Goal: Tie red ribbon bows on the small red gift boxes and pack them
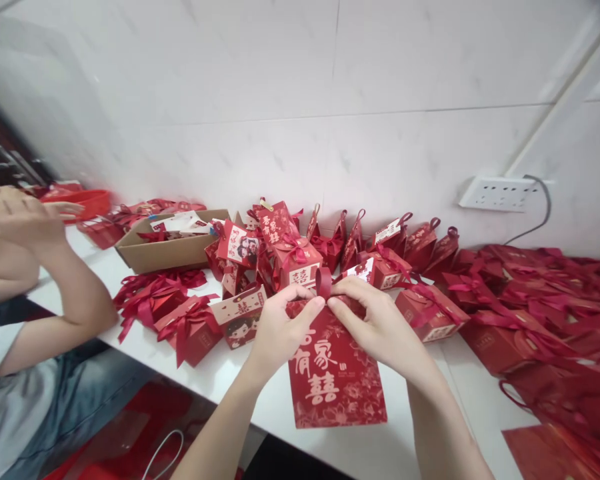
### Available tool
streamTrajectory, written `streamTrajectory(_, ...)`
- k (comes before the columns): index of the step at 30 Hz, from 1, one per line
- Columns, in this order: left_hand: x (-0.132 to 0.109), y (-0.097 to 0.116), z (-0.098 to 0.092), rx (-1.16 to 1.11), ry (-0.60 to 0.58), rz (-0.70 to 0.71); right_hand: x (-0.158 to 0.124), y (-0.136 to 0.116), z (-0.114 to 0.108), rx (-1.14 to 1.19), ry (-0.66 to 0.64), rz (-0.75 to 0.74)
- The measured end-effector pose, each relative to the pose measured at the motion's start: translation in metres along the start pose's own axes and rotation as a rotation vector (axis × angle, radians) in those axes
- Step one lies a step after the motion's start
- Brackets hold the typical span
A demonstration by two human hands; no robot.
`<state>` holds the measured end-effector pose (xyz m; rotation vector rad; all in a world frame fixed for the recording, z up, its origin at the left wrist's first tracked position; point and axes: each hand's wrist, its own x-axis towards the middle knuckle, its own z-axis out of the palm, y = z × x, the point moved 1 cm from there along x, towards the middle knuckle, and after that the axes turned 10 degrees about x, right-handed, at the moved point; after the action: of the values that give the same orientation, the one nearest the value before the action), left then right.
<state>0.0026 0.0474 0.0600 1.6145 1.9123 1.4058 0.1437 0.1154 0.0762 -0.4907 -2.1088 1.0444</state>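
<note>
A flat red paper gift bag (335,373) with gold characters lies on the white counter (220,373) in front of me. My left hand (280,327) and my right hand (375,320) both pinch the dark red ribbon (323,281) at the bag's top edge. The ribbon forms a small loop between my thumbs and forefingers. Both hands have their fingers closed on it.
Several finished red gift boxes with bows (290,253) crowd the counter against the tiled wall. A cardboard box (170,250) stands at the back left. Flat red bags (545,313) pile up at right. A power strip (500,193) hangs on the wall. Another person's arms (40,253) are at left.
</note>
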Motion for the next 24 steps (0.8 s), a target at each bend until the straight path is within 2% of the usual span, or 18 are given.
streamTrajectory(5,0.022,0.014,0.013,-0.002,-0.033,0.092,0.001,0.007,-0.022,-0.068,0.051,0.026)
streamTrajectory(9,0.038,0.027,0.021,0.009,-0.094,0.127,-0.002,0.008,-0.034,-0.089,0.166,-0.008)
streamTrajectory(12,0.046,0.032,0.029,-0.015,-0.076,0.138,-0.003,0.009,-0.040,-0.112,0.230,-0.019)
streamTrajectory(17,0.052,0.034,0.039,0.009,-0.064,0.141,-0.001,0.013,-0.045,-0.100,0.235,-0.009)
streamTrajectory(21,0.056,0.036,0.038,0.014,-0.062,0.175,0.003,0.016,-0.043,-0.103,0.300,0.017)
streamTrajectory(24,0.058,0.035,0.037,0.000,-0.054,0.209,0.005,0.018,-0.041,-0.107,0.293,0.034)
